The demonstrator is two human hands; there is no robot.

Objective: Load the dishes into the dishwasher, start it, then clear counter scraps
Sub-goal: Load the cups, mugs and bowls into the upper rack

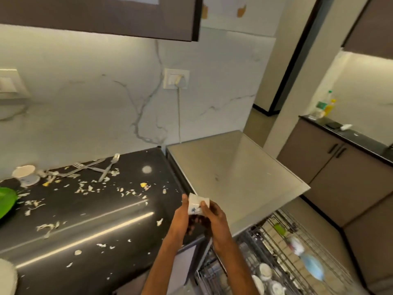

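Gripped between my left hand (181,218) and right hand (215,220), fingers curled round it: one white cup (197,204), blue mark on its side, just below centre, above the counter's (119,226) edge.
I log further:
- Dishwasher rack (282,248), 4 o'clock, drawn out, crockery inside.
- Scraps (85,188), 9 o'clock, strewn over the black counter.
- Forks (106,169), 10 o'clock, crossed.
- Second cup (24,172), far 9 o'clock.
- Green plate (6,201), beneath it.

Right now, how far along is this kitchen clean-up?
Partly done. The pulled-out rack already holds cups and a blue item. The left hand and right hand hold a white cup near it. Forks, a second cup, a green plate and scraps remain on the counter; the wash looks unstarted.
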